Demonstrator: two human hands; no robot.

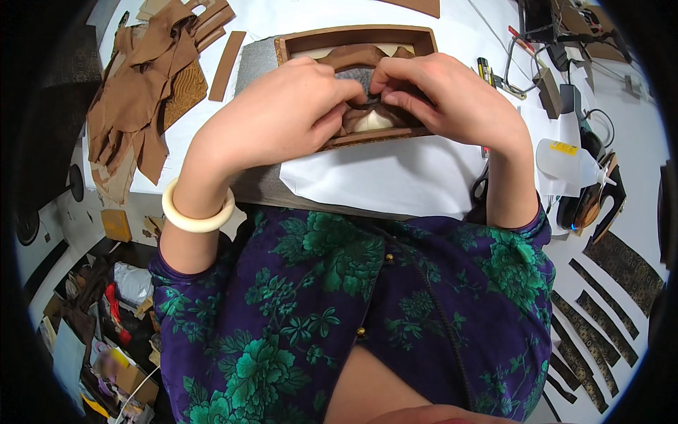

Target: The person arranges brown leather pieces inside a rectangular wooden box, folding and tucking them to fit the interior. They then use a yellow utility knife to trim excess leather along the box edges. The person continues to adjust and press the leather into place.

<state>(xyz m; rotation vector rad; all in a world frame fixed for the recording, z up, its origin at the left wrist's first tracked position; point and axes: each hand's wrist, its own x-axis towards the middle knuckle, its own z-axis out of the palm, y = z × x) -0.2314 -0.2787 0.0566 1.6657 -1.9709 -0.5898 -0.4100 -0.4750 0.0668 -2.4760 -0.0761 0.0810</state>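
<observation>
A shallow brown box (pixel 426 41) lies in front of me, its outer wall darkly patterned. Inside is brown fabric (pixel 351 56) gathered around a round opening, with a grey textured surface showing in the middle. Pale cream material (pixel 372 120) shows at the box's near side. My right hand (pixel 424 88) pinches the fabric's edge at the right of the opening, thumb and forefinger together. From the left, my left hand (pixel 300 106) reaches in with bent fingers closed on the fabric's near left edge. The fingertips of both hands are partly hidden in the folds.
Brown leather or fabric scraps (pixel 134 99) are heaped at the left, beside a brown strip (pixel 227 66). White paper (pixel 367 173) covers the near table. At right are a translucent bottle (pixel 558 166), an iron (pixel 600 205), cables and pens (pixel 484 71). Dark patterned strips (pixel 593 328) lie lower right.
</observation>
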